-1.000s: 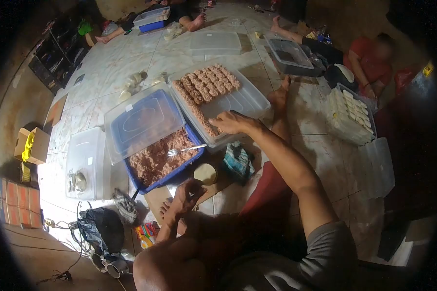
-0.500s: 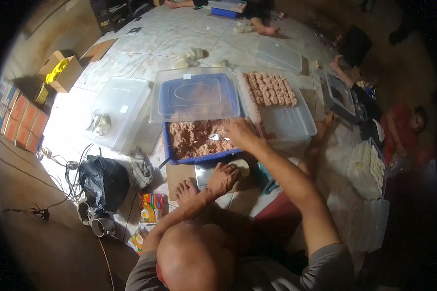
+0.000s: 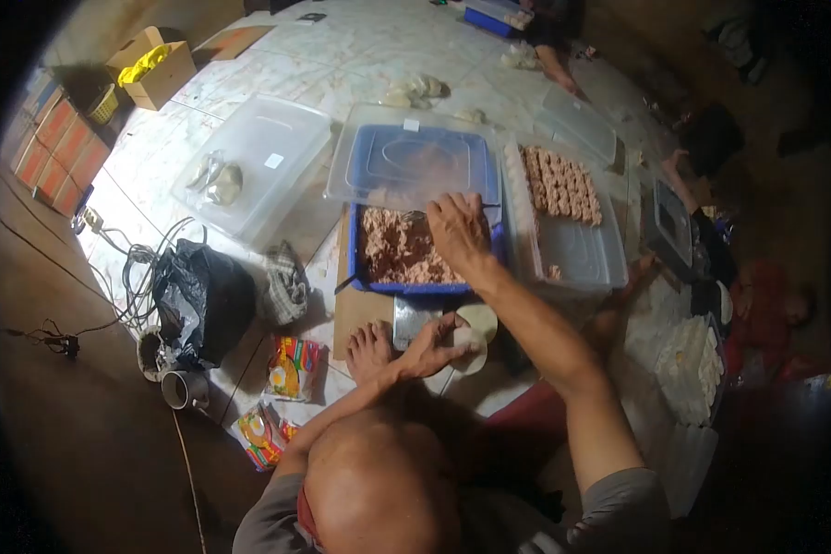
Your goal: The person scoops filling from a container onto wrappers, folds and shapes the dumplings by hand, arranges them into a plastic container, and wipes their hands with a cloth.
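My right hand (image 3: 459,233) is closed over the right part of a blue tub (image 3: 411,288) of minced filling (image 3: 399,247). A bit of the fork (image 3: 416,217) shows beside its fingers; the handle is hidden under the hand. In front of the tub, my left hand (image 3: 431,349) pinches a pale round sheet (image 3: 468,343) at the edge of a stack of round sheets (image 3: 479,322). A clear lid (image 3: 342,166) lies across the tub's back part. To the right, a clear tray (image 3: 609,279) holds rows of shaped filling (image 3: 559,183) and a small lump near its front.
A metallic flat object (image 3: 417,319) lies by my foot (image 3: 369,349). At left are a clear container (image 3: 258,152), a checked cloth (image 3: 286,286), a black bag (image 3: 201,295), a mug (image 3: 185,391) and noodle packets (image 3: 294,367). Another person (image 3: 766,314) sits at far right.
My right hand went from the tray of shaped filling to the tub, where the fork has shifted. My left hand moved onto the round sheets. The view has swung, shifting the scene.
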{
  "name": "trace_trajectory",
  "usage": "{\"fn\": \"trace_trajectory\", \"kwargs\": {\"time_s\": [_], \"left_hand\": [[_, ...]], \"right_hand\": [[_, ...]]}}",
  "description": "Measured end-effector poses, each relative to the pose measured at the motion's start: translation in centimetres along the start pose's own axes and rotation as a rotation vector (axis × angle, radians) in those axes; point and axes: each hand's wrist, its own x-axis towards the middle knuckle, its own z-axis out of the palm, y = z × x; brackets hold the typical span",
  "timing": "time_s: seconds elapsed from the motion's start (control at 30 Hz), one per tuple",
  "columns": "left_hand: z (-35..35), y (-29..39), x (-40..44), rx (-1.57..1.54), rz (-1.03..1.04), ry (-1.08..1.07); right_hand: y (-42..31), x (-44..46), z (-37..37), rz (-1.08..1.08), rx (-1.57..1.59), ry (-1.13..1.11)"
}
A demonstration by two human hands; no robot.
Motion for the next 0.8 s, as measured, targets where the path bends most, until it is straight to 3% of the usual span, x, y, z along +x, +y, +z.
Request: {"fn": "trace_trajectory", "kwargs": {"time_s": [0.1,0.17,0.2,0.23,0.3,0.37,0.4,0.43,0.5,0.57,0.63,0.7,0.8], "left_hand": [[0.0,1.5,-0.5,-0.017,0.03,0.007],[0.0,2.2,-1.1,-0.088,-0.132,0.023],[0.0,2.2,-0.9,0.163,-0.037,0.051],[-0.1,2.4,-0.9,0.165,-0.029,0.048],[-0.1,3.0,-1.4,0.032,-0.106,0.004],[-0.1,3.8,-1.5,0.041,-0.162,-0.014],[-0.1,4.0,-1.5,0.058,-0.214,-0.037],[0.1,3.2,-1.4,0.057,-0.222,-0.041],[0.4,1.3,-0.6,-0.101,-0.117,-0.008],[0.1,3.2,-0.8,-0.051,-0.17,-0.004],[-0.5,4.1,-1.6,-0.009,-0.228,0.009],[-1.1,4.2,-2.1,-0.008,-0.305,0.044],[-1.2,4.9,-2.5,-0.052,-0.333,0.107]], "right_hand": [[-1.0,0.2,2.0,-0.063,-0.202,0.004],[-2.0,-1.8,3.5,-0.154,-0.243,-0.056],[-2.2,-2.3,3.7,-0.274,-0.313,-0.102],[-2.0,-2.3,3.6,-0.402,-0.39,-0.142],[-0.7,-2.7,2.9,-0.469,-0.244,-0.097],[-0.2,-2.7,2.1,-0.231,-0.106,-0.092],[0.1,-2.4,2.8,-0.113,-0.06,0.017],[-0.1,-2.6,3.5,-0.105,-0.058,0.012],[-0.5,-2.8,4.9,-0.161,-0.09,-0.207],[-0.4,-3.0,3.7,-0.24,-0.122,-0.227],[1.3,-3.0,1.3,-0.187,0.382,-0.415],[2.8,-3.6,-0.6,-0.13,0.4,-0.485],[3.9,-4.2,-3.4,0.119,0.455,-0.451]]}}
